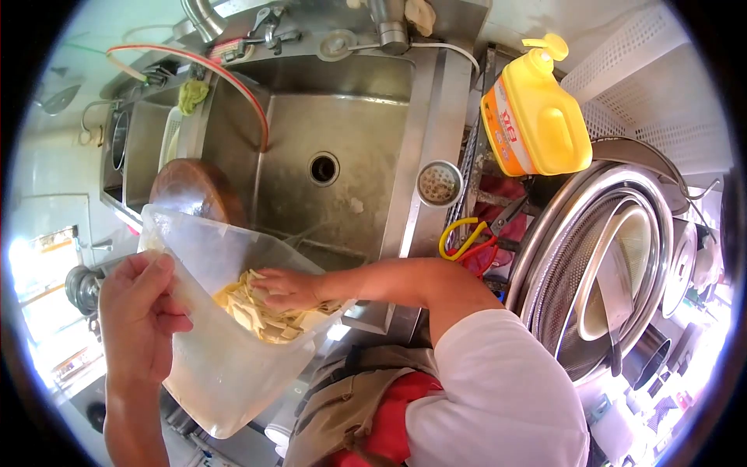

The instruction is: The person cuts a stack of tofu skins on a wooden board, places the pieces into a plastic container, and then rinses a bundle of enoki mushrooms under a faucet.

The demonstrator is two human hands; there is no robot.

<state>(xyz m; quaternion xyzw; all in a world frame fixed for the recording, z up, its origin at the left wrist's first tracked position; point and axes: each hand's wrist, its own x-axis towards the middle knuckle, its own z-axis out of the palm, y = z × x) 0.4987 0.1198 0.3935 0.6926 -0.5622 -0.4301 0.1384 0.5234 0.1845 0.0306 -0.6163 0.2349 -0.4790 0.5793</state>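
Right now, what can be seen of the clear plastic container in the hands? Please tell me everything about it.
The plastic container is a deep, rectangular tub of translucent, milky plastic with rounded corners and no lid on it. It is held tilted in the air at the near edge of the steel sink. The left hand grips its rim on the left side. The right hand reaches inside and rests on a heap of pale yellow flat strips lying in it.
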